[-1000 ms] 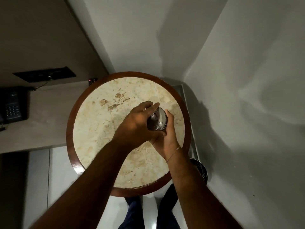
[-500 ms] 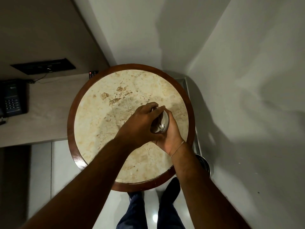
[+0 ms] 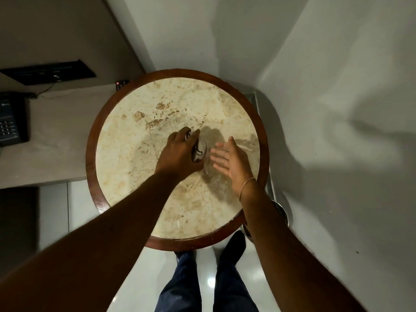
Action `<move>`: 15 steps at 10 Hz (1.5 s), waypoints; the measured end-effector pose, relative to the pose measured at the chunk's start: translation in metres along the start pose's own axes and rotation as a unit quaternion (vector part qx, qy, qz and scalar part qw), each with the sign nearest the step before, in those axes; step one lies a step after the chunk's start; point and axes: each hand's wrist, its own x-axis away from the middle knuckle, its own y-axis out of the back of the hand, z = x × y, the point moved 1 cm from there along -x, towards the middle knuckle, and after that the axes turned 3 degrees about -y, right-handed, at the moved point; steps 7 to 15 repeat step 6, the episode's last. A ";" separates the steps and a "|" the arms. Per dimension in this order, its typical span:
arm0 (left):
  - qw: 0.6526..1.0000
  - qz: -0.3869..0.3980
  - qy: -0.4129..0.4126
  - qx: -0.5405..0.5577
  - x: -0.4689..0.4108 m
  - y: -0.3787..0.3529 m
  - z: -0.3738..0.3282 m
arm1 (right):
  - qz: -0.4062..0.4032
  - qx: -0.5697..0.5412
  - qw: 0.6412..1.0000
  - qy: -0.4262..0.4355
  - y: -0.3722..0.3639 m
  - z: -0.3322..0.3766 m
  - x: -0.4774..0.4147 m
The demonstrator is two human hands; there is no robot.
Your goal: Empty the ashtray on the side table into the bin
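Head view: the left hand (image 3: 180, 154) is gripping the ashtray (image 3: 199, 149) over the round counter (image 3: 126, 140); the right hand (image 3: 229, 162) is hanging open beside it, palm exposed.

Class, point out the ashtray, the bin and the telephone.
ashtray (image 3: 200, 147): head view, glass rim showing beside the left hand's fingers.
bin (image 3: 281, 212): head view, dark rim by the right forearm.
telephone (image 3: 10, 122): head view, keypad face.

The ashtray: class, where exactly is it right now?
In the head view the ashtray sits near the middle of the round table, gripped by the left hand, with the open right hand just beside it.
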 end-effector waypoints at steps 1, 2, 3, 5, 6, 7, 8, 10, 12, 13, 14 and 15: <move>1.000 -0.016 0.015 -0.012 -0.007 -0.016 0.009 | -0.028 -0.002 0.999 0.021 0.005 -0.006 -0.004; 0.999 -0.035 0.014 -0.013 -0.008 -0.030 0.012 | -0.058 -0.013 0.998 0.023 0.009 -0.017 -0.006; 0.999 -0.052 0.011 0.003 -0.007 -0.041 0.015 | -0.068 -0.012 0.997 0.025 0.011 -0.026 -0.007; 0.999 -0.042 0.013 -0.003 -0.006 -0.050 0.025 | -0.084 0.017 0.994 0.067 0.007 -0.031 -0.005; 0.998 -0.035 0.023 -0.042 0.003 -0.049 0.026 | -0.108 0.092 0.980 0.143 0.000 -0.028 0.002; 0.998 -0.035 0.023 -0.042 0.003 -0.049 0.026 | -0.108 0.092 0.980 0.143 0.000 -0.028 0.002; 0.998 -0.035 0.023 -0.042 0.003 -0.049 0.026 | -0.108 0.092 0.980 0.143 0.000 -0.028 0.002; 0.998 -0.035 0.023 -0.042 0.003 -0.049 0.026 | -0.108 0.092 0.980 0.143 0.000 -0.028 0.002; 0.998 -0.035 0.023 -0.042 0.003 -0.049 0.026 | -0.108 0.092 0.980 0.143 0.000 -0.028 0.002; 0.998 -0.035 0.023 -0.042 0.003 -0.049 0.026 | -0.108 0.092 0.980 0.143 0.000 -0.028 0.002; 0.998 -0.035 0.023 -0.042 0.003 -0.049 0.026 | -0.108 0.092 0.980 0.143 0.000 -0.028 0.002; 0.998 -0.035 0.023 -0.042 0.003 -0.049 0.026 | -0.108 0.092 0.980 0.143 0.000 -0.028 0.002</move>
